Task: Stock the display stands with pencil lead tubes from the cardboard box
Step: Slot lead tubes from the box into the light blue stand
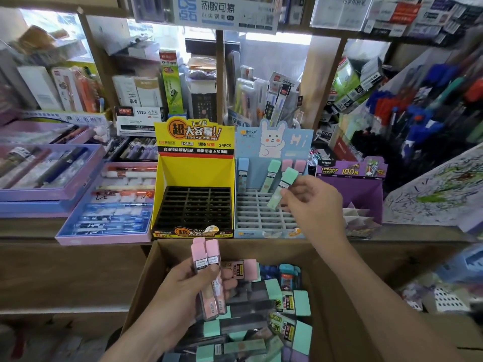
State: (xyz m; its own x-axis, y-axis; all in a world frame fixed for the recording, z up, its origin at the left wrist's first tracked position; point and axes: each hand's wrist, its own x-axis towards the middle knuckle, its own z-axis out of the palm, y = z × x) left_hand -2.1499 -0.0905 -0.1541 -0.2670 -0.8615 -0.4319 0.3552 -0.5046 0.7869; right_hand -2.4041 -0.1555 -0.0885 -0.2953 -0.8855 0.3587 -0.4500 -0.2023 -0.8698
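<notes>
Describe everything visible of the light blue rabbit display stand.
The light blue stand looks like printed cardboard; its backboard shows a white rabbit and "Hi". Inside lies a grey grid of slots, mostly empty; a few pastel-capped tubes stand in the back row. It sits between the yellow stand and the purple stand. The right hand holds a green-capped tube tilted over the grid.
</notes>
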